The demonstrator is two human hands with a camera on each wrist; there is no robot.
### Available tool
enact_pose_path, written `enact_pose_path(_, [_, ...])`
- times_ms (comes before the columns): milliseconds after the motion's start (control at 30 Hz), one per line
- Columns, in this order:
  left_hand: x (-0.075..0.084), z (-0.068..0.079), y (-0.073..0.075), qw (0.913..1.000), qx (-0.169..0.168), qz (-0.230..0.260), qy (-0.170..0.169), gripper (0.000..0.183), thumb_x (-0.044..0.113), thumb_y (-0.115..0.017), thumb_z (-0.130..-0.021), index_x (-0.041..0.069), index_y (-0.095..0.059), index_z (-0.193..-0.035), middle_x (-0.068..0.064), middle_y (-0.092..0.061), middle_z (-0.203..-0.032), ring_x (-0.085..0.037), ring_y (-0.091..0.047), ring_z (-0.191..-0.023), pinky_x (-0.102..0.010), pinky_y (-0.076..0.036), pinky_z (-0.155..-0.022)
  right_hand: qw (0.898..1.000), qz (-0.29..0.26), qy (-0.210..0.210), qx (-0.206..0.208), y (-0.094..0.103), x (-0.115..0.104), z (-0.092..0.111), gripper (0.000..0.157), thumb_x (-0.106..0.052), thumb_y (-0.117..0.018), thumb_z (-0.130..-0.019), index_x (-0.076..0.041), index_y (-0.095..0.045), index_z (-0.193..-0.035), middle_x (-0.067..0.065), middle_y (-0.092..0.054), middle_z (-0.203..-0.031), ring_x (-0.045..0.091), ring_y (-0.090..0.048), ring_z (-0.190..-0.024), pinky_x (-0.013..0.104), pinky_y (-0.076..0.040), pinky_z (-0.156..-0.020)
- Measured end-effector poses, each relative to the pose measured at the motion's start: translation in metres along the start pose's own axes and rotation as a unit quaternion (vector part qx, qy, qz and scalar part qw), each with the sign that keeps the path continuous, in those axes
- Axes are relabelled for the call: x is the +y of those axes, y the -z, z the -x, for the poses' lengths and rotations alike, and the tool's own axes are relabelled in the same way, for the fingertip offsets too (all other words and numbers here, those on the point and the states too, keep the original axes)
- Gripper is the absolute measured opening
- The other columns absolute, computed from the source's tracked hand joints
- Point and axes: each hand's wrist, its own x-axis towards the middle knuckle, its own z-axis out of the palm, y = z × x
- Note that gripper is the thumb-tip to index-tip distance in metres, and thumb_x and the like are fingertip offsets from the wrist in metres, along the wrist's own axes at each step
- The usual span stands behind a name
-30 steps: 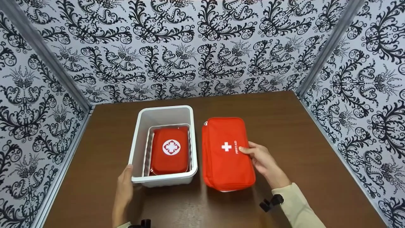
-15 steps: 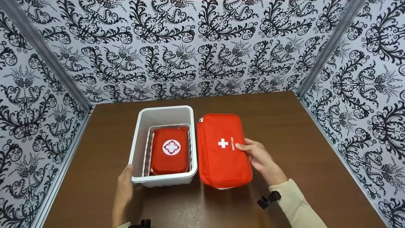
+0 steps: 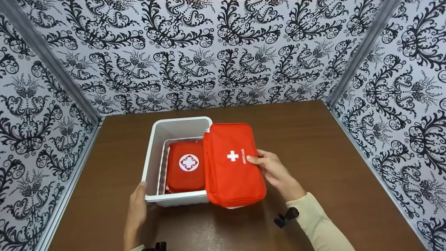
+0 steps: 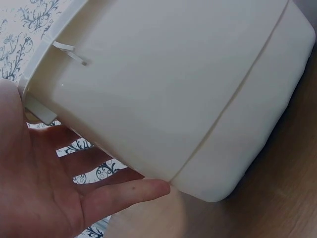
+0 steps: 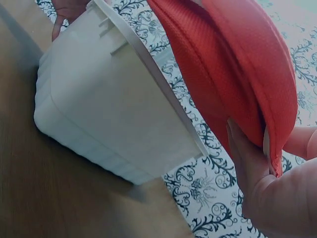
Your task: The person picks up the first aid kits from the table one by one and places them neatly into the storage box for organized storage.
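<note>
My right hand [image 3: 278, 171] grips the right edge of a red first aid bag [image 3: 237, 177], with the thumb on its front near the white lettering. The bag is tilted and held up over the right rim of a pale grey plastic bin [image 3: 148, 158], which it partly covers. Inside the bin lies a smaller red first aid case [image 3: 186, 179] with a white cross emblem, its right side hidden behind the bag. My left hand [image 4: 54, 183] rests against the bin's outer wall near the front left corner, fingers fairly straight and one fingertip touching the wall.
A brown wooden table [image 3: 313, 139] carries the bin. Patterned black-and-white walls [image 3: 223, 62] enclose it at the back and both sides. A clear, shiny-edged lining [image 3: 163, 167] surrounds the small case in the bin.
My right hand has carried the first aid bag leftward and slightly away, from beside the bin to over its right rim. The left hand and the bin stay in place.
</note>
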Motion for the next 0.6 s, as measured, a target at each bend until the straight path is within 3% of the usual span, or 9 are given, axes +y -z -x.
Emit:
enact_pose_path(233, [0.0, 0.0, 0.0, 0.9999, -0.003, -0.001, 0.011, 0.062, 0.03, -0.022, -0.109, -0.017, -0.023, -0.15, -0.037, -0.022, -0.157, -0.05, -0.018, -0.15, -0.057, -0.017, -0.127, 1.0, 0.01, 0.011, -0.021, -0.015, -0.001, -0.006, 0.052, -0.003, -0.063, -0.095, 0.011, -0.045, -0.141, 0.002, -0.073, -0.102, 0.014, -0.072, -0.091, 0.03, -0.062, -0.085])
enact_pose_path(267, [0.0, 0.001, 0.0, 0.9999, -0.003, -0.002, 0.012, 0.062, 0.029, -0.022, -0.109, -0.017, -0.024, -0.15, -0.037, -0.022, -0.157, -0.05, -0.02, -0.15, -0.059, -0.022, -0.125, 1.0, 0.009, 0.013, -0.024, -0.017, -0.001, -0.007, 0.052, -0.002, -0.063, -0.095, 0.011, -0.045, -0.141, 0.002, -0.073, -0.103, 0.014, -0.072, -0.092, 0.03, -0.062, -0.086])
enact_pose_path(367, [0.001, 0.001, 0.0, 0.9999, 0.001, -0.012, 0.008, 0.06, 0.028, -0.022, -0.109, -0.017, -0.027, -0.149, -0.036, -0.025, -0.157, -0.049, -0.022, -0.149, -0.058, -0.024, -0.124, 0.999, 0.008, 0.015, -0.033, -0.024, -0.002, -0.008, 0.053, -0.002, -0.063, -0.094, 0.01, -0.045, -0.142, 0.003, -0.072, -0.105, 0.015, -0.072, -0.092, 0.031, -0.062, -0.087])
enact_pose_path(600, [0.002, 0.001, 0.0, 0.9997, 0.007, -0.022, -0.002, 0.059, 0.026, -0.023, -0.109, -0.018, -0.03, -0.147, -0.037, -0.028, -0.155, -0.049, -0.022, -0.149, -0.057, -0.017, -0.127, 0.999, 0.001, 0.013, -0.049, -0.038, -0.004, -0.014, 0.053, 0.001, -0.062, -0.092, 0.011, -0.045, -0.141, 0.003, -0.072, -0.106, 0.014, -0.07, -0.093, 0.028, -0.062, -0.087])
